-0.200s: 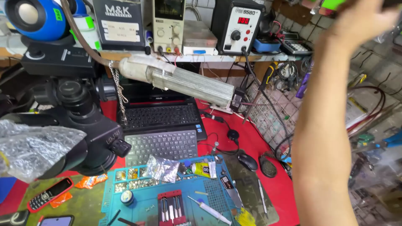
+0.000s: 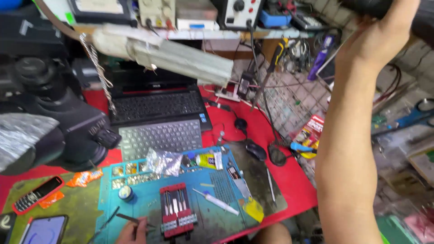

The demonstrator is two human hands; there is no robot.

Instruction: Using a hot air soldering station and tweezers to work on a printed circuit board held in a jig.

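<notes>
Head view: right hand (image 2: 377,38), raised high, fingers wrapped around dark object (image 2: 366,7); left hand (image 2: 131,232) low, pinching tweezers (image 2: 129,218) over blue mat (image 2: 217,212), ready for fine work.

Even, bright light is filling the scene, with shadows staying soft. Motion blur is smearing the raised right arm (image 2: 348,149) and the right edge. The microscope (image 2: 58,122) at left is sitting out of focus.
</notes>
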